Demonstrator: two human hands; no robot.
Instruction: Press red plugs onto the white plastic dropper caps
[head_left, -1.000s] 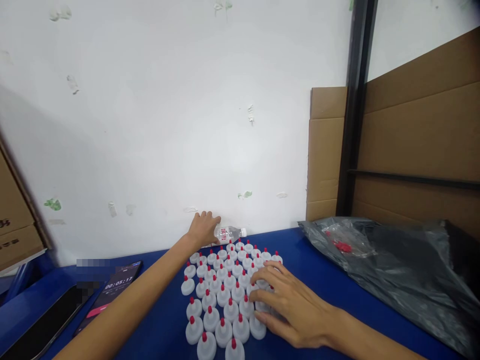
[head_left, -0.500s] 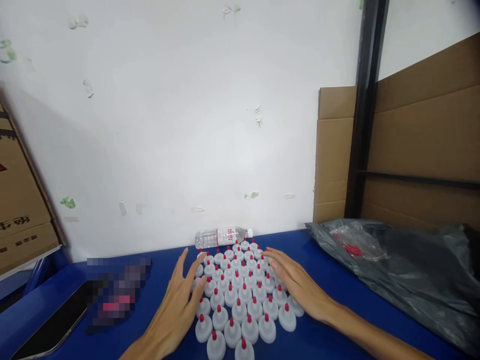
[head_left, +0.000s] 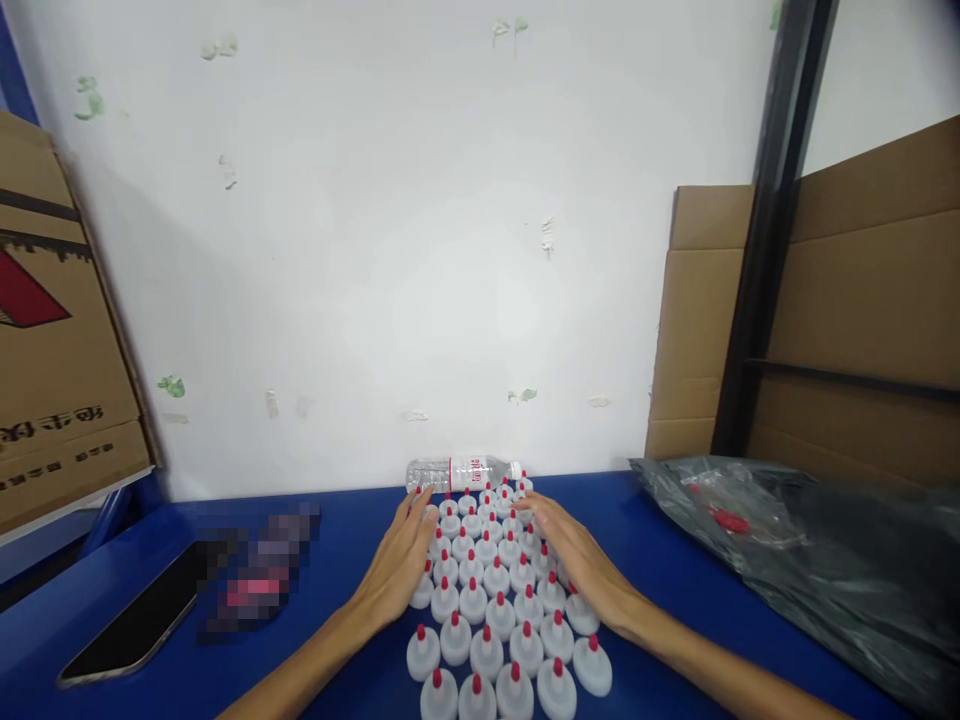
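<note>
Many small white squeeze bottles (head_left: 487, 652) with red tips stand upright in a packed cluster on the blue table (head_left: 345, 540). My left hand (head_left: 401, 560) lies along the cluster's left side, fingers stretched forward and close together, touching the outer bottles. On the opposite side, my right hand (head_left: 581, 565) is laid flat against the right edge, its fingertips reaching over the far bottles. Neither hand grips anything. Some bottles beside both palms are partly hidden. Behind the cluster a clear water bottle (head_left: 469, 472) with a white cap lies on its side against the wall.
To the left are a dark phone (head_left: 139, 618) and a pixelated item (head_left: 262, 575). A grey plastic bag (head_left: 847, 560) covers the right side, with a clear bag of red pieces (head_left: 735, 518) on it. Cardboard (head_left: 67, 350) stands at left, more cardboard (head_left: 697, 320) at right.
My left hand's spread fingers have come together and moved in against the bottles. The rows look narrower and straighter, with more bottles showing in front. The view has shifted a little left.
</note>
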